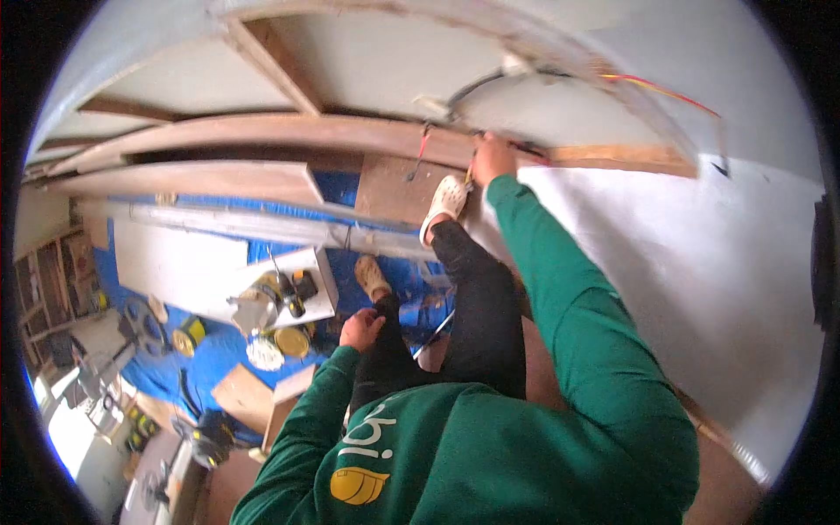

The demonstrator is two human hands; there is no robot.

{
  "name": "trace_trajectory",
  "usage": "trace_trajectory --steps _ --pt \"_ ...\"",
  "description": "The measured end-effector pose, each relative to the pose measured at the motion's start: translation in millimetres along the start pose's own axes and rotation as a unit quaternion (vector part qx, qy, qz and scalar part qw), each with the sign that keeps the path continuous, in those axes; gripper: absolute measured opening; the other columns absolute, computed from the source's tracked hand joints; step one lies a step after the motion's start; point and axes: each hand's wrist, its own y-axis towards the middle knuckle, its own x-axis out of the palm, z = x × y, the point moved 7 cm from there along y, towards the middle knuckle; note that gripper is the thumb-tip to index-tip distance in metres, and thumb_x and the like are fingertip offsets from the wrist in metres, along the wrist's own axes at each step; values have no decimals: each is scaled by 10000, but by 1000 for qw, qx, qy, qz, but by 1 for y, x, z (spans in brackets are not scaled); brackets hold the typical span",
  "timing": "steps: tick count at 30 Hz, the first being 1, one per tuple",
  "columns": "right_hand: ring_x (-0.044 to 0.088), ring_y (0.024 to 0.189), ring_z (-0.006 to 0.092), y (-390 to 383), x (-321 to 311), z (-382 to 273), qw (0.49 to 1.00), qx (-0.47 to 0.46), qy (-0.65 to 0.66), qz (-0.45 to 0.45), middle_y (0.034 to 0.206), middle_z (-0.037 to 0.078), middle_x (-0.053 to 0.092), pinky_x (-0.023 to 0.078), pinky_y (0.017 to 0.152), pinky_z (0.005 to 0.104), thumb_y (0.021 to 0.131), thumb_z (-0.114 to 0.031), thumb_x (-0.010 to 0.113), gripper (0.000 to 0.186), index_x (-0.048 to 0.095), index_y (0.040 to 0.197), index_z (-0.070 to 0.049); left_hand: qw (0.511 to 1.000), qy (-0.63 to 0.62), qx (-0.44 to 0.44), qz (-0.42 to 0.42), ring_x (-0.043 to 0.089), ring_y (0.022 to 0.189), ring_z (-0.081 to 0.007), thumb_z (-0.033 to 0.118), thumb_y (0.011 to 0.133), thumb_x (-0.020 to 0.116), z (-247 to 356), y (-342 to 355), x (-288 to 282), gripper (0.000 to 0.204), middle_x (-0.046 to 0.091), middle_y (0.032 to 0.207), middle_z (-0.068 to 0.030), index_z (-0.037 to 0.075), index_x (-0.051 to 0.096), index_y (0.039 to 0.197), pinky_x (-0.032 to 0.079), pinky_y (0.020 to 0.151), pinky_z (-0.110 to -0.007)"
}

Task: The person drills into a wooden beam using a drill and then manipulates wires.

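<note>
My right hand reaches forward to the long wooden rail of a stud frame. Its fingers are closed around a small, thin dark-and-yellow thing that I cannot make out. Close by, red-and-black wires hang over the rail, and a dark cable curves across the panel behind. My left hand rests at my left knee with its fingers loosely stretched out, holding nothing that shows. Both my arms are in green sleeves.
A cordless drill lies on a white board to the left. Blue sheeting covers the floor, with several tools and offcuts on it. A loose wooden board runs along the frame. A white panel spreads on the right.
</note>
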Motion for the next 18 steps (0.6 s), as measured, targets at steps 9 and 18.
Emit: trace_trajectory --steps 9,18 --pt "562 1267 340 -227 -18 -92 968 -81 -23 -238 1295 128 654 218 1161 717 884 -468 693 484 727 1221 -122 992 98 80 31 717 1054 -367 458 908 712 -19 -68 -80 486 757 1077 -186 83 707 1217 562 916 -454" --pt "417 1462 350 -308 -97 -97 937 -218 176 -210 1504 115 549 154 1221 678 926 -490 656 444 744 1256 -206 998 -52 37 17 712 807 -270 333 974 629 -201 -132 -112 315 757 895 -112 52 740 1059 563 719 -423"
